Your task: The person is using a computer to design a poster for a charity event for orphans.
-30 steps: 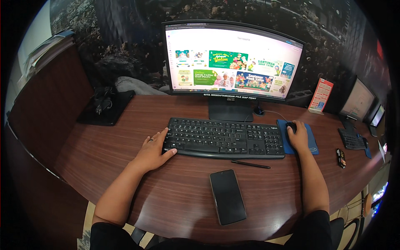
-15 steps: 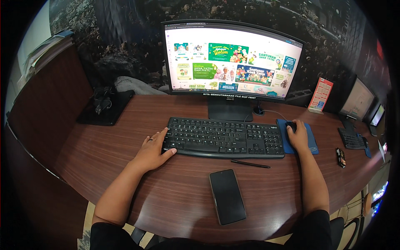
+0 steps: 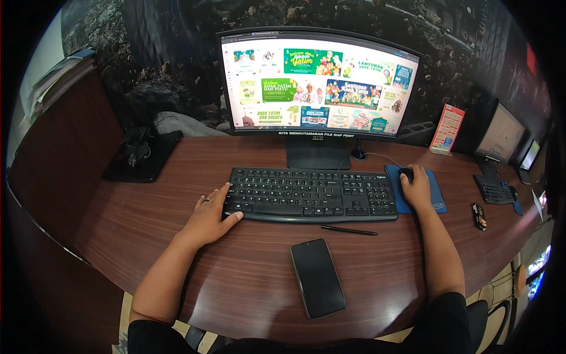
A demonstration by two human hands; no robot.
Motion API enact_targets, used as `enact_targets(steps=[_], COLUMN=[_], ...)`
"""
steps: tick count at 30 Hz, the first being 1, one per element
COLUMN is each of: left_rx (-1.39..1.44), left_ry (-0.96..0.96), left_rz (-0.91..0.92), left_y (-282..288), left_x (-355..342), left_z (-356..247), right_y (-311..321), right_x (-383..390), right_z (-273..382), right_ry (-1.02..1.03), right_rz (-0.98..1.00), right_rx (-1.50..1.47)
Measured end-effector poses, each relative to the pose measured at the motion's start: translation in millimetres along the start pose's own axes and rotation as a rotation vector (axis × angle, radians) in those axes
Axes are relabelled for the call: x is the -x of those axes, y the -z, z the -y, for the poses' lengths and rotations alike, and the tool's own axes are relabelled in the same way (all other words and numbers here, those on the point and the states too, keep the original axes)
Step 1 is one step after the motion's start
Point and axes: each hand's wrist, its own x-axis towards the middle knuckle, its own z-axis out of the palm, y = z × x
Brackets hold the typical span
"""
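My left hand (image 3: 210, 215) lies on the desk against the left end of a black keyboard (image 3: 348, 203). Its fingers are stretched out and its thumb points toward the near left corner of the keys. My right hand (image 3: 416, 187) is over a black computer mouse (image 3: 405, 172) on a blue mouse pad (image 3: 436, 192), fingers wrapped around it. Behind the keyboard stands a lit monitor (image 3: 318, 91) showing rows of mostly green and blue picture thumbnails. Just in front of the keyboard lies a thin black pen (image 3: 349, 230). Nearer to me is a dark-screened smartphone (image 3: 318, 277).
Cables sit on a black flat stand (image 3: 141, 156) at the left, beside a brown partition (image 3: 65, 133) topped with papers (image 3: 56, 82). A red-and-white upright card (image 3: 448, 130) stands right of the monitor. Farther right are a small dark box (image 3: 479, 216), another keyboard (image 3: 494, 190) and a second screen (image 3: 501, 133).
The thumbnails on the monitor have scrolled up a little. The whole view has shifted slightly, so things sit farther left. Both hands keep their places at the keyboard and mouse.
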Motion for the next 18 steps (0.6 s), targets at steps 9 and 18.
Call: enact_targets(steps=[9,18], left_rx=[-0.013,0.000], left_ry=[0.026,-0.002], left_rz=[0.021,0.004], left_y=[5.2,-0.7], left_x=[0.8,0.5], left_z=[-5.5,0.1], right_y=[-0.9,-2.9], right_x=[-0.6,-0.2], right_z=[2.3,0.2], right_ry=[-0.003,-0.009], right_rz=[-0.015,-0.028], right_rx=[0.003,-0.007])
